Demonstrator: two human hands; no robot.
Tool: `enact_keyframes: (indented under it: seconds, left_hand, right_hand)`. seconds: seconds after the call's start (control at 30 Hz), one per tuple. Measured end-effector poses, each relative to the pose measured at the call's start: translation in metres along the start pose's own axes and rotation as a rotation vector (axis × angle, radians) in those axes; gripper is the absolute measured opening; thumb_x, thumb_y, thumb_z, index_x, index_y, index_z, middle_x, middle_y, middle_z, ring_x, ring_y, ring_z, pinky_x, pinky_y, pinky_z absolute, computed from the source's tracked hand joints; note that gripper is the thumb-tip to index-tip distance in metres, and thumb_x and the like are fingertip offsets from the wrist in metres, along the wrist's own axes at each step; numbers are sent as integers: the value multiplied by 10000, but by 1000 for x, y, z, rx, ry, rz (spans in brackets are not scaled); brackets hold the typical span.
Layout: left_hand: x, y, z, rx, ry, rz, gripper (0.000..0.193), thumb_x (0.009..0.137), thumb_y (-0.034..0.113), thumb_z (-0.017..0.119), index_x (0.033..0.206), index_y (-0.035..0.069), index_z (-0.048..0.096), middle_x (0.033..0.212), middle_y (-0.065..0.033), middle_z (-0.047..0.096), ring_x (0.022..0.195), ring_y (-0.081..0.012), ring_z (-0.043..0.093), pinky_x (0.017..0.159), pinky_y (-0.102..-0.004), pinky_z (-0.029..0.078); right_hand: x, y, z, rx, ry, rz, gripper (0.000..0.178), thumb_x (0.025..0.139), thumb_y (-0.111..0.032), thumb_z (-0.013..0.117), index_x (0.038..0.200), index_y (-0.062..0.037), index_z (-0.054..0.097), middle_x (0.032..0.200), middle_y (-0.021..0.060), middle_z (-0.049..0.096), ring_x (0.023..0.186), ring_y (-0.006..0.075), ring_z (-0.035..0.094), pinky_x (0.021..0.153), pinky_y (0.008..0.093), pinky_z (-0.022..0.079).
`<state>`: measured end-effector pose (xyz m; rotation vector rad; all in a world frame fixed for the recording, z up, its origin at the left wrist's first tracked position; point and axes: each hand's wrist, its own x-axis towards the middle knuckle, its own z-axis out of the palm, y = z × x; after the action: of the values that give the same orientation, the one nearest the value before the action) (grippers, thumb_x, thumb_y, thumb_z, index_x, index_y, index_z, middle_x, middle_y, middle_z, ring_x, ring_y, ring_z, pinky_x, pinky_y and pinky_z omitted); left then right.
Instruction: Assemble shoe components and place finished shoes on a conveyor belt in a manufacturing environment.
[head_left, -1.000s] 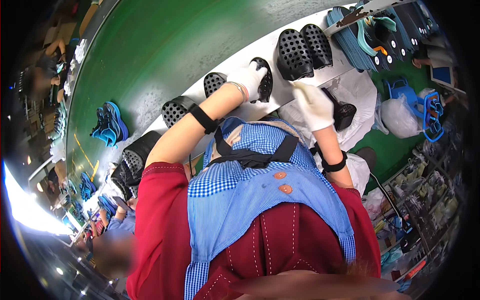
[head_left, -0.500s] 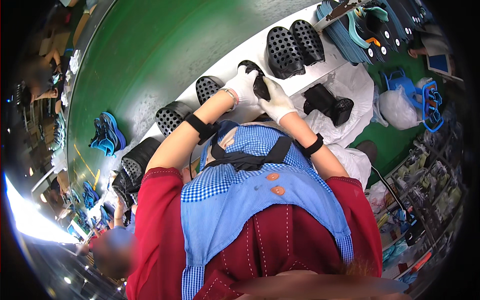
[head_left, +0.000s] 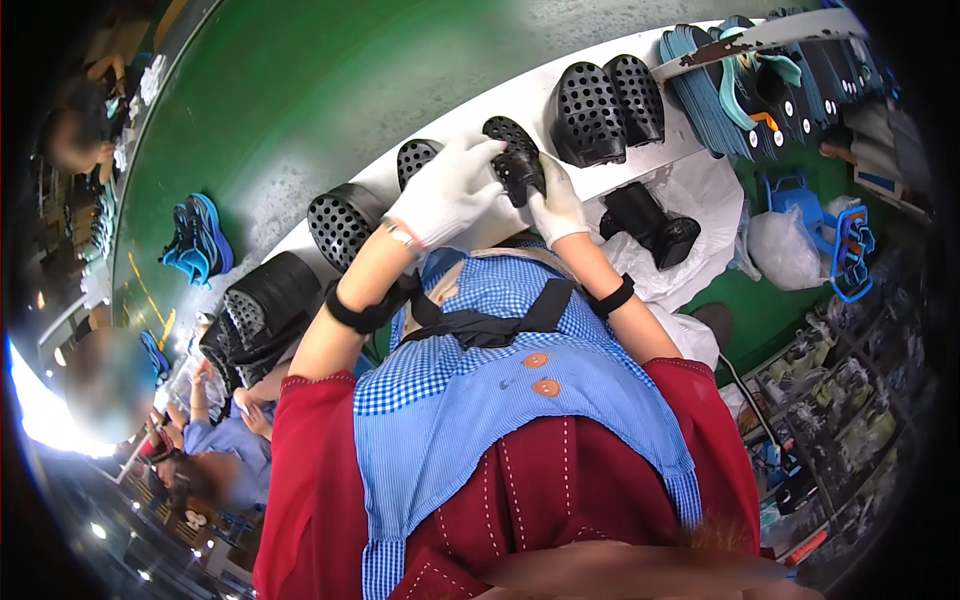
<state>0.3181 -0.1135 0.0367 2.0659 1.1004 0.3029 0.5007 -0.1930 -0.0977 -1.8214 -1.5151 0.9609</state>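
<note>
Right hand (head_left: 558, 208), white-gloved, is closing around the near right side of a perforated black shoe form (head_left: 517, 165), thumb showing low on its near end, other fingers mostly hidden behind. Left hand (head_left: 448, 192), also gloved, is sitting just left of the form with fingers spread, not wrapping it; fingertips are seeming to reach the left edge, but cannot tell whether they are pressing. So the form is lying between the two hands, holed face up, apparently tilting a little toward the wearer, over the white ledge (head_left: 530, 100); contact with the ledge is hiding under the hands. Just right of the grip, beyond it, a pair of upright-looking holed forms (head_left: 590, 112) is standing on the ledge; left of the grip, a half-hidden holed form (head_left: 415, 158) is sitting behind the left hand, and a larger holed form (head_left: 340, 225) is lying farther left. Nearer and right of the grip, a black form (head_left: 637, 213) is resting on white plastic sheeting (head_left: 712, 200). For good handling, the right hand is best keeping the near end steady, the left probably bracing the opposite edge lightly, fingertips clear of the holes, elbows low, since the smooth-looking surface is likely slipping under gloves and the neighbouring pair is standing close.
</note>
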Motion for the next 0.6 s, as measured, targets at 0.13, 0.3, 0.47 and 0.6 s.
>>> enact_keyframes:
  seconds: [0.13,0.3,0.47,0.6]
  left_hand:
    - [-30,17,-23,-183,229,-148,392,813,79,604,1200,25,567,1033,-128,586,896,-233,605,809,-309,491]
    - [-75,18,-39,-172,397,-293,364,825,-6,586,1187,35,592,999,-93,613,835,-160,636,760,-259,509]
    - [-113,11,-53,-146,554,-262,339,826,-55,583,1156,12,619,1025,-105,669,890,-156,668,797,-256,516]
    - [-144,-12,-62,-190,654,-222,298,832,0,603,1124,48,640,947,-104,638,783,-171,635,726,-259,507]
  right_hand:
    - [8,-16,-13,115,-117,151,479,831,-49,474,1304,27,455,1192,281,565,1139,392,542,1026,391,393]
    - [10,-3,-6,87,-135,224,427,888,-122,457,1298,-8,488,1177,238,600,1123,347,573,990,365,422]
    - [9,-15,-1,763,-169,493,364,971,-272,505,1227,-15,528,1075,116,646,870,192,655,753,285,547]
    - [6,-49,-10,994,-132,620,359,965,-202,518,1242,23,491,1144,166,615,876,287,681,695,326,586]
